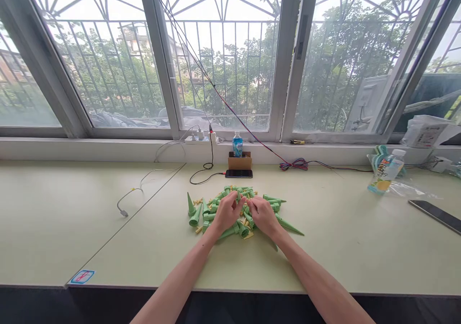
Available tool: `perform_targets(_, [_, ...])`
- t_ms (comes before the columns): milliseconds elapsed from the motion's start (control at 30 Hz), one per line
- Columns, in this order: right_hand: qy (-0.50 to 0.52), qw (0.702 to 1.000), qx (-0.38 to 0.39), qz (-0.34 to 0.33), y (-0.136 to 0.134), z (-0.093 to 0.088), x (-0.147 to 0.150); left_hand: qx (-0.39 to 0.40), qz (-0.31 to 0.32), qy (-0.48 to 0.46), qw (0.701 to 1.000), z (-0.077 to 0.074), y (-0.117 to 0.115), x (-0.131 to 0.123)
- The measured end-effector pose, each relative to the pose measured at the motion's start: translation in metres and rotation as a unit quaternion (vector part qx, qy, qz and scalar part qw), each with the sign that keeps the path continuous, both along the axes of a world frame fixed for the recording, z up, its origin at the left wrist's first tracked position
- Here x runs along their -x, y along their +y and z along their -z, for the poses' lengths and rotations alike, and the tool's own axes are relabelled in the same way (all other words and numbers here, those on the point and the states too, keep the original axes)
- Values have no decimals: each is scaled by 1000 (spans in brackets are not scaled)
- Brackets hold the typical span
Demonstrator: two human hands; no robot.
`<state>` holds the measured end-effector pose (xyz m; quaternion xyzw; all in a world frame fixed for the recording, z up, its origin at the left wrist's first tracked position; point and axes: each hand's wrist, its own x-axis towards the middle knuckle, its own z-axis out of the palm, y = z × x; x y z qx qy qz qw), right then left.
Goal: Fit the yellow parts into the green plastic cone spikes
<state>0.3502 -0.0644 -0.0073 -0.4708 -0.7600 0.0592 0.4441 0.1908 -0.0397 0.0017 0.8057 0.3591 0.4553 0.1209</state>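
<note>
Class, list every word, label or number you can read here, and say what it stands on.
Nothing reads clearly.
On the sticker, near left: red mark, blurred.
On the upright bottle: blue label, too small.
On the tilted bottle: label too small.
On the white bag: print blurred.

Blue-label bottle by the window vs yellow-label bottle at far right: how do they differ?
The blue-labelled clear plastic bottle stands upright behind a brown cardboard box, mid-table; the yellow-labelled clear plastic bottle leans tilted at the right end. The blue-labelled one shows smaller. Both are capped.
</note>
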Motion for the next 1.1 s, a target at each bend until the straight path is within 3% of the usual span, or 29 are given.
perform_targets(333, [15,1000,-3,18,0,2,1,7,-15,-8,1000,-2,-2,-2])
perform_targets(600, [23,999,-2,-22,1,4,2,-8,-26,-8,1000,-2,-2,-3])
perform_targets(1100, [18,999,22,-19,2,5,2,3,3,-4,1000,-1,-2,-2])
